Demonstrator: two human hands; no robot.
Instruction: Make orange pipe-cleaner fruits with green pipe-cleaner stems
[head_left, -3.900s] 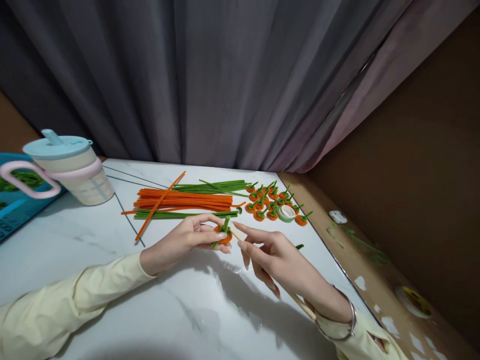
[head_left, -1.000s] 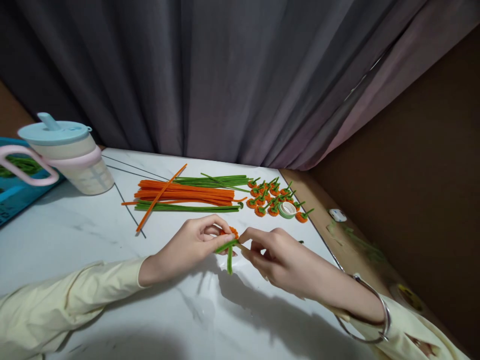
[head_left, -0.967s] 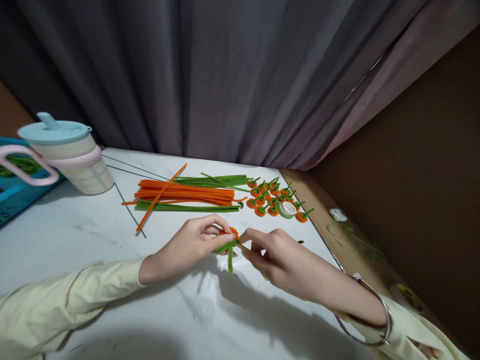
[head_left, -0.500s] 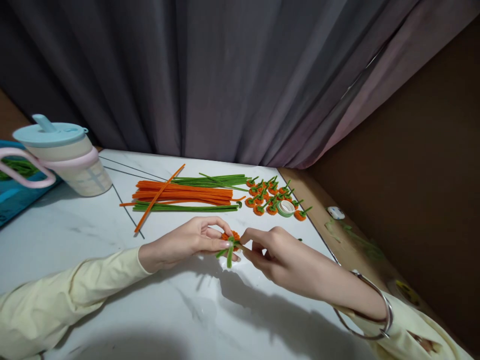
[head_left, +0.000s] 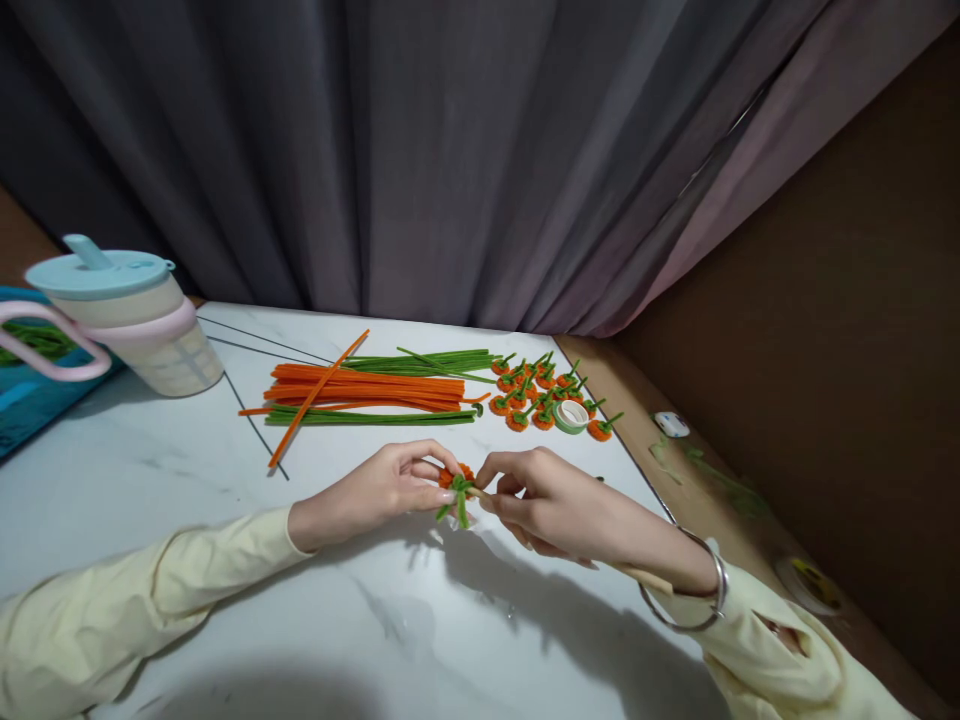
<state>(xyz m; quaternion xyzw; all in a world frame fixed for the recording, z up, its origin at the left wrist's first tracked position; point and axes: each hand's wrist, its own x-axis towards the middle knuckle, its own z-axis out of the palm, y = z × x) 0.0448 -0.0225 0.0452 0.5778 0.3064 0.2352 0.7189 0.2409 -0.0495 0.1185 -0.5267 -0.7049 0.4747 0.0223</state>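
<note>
Between the thumb and fingers of my left hand is a small orange pipe-cleaner pumpkin with green strips on its near side, some hanging loose. My right hand is closed around a thin wooden stick. One end of that stick meets the green strips, while the other end shows past the wrist. Both hands are raised a little over the white table. Beyond them lie orange pipe cleaners, with green pipe cleaners alongside.
Several finished pumpkins with green stems cluster at the back right, around a roll of green tape. A lidded cup with a pink handle stands at left, beside a blue tray. A grey curtain hangs behind the table.
My right hand and forearm have shifted slightly left, and the stick's rear end now shows by the wrist. The pumpkin has turned and moved slightly left in my left hand.
</note>
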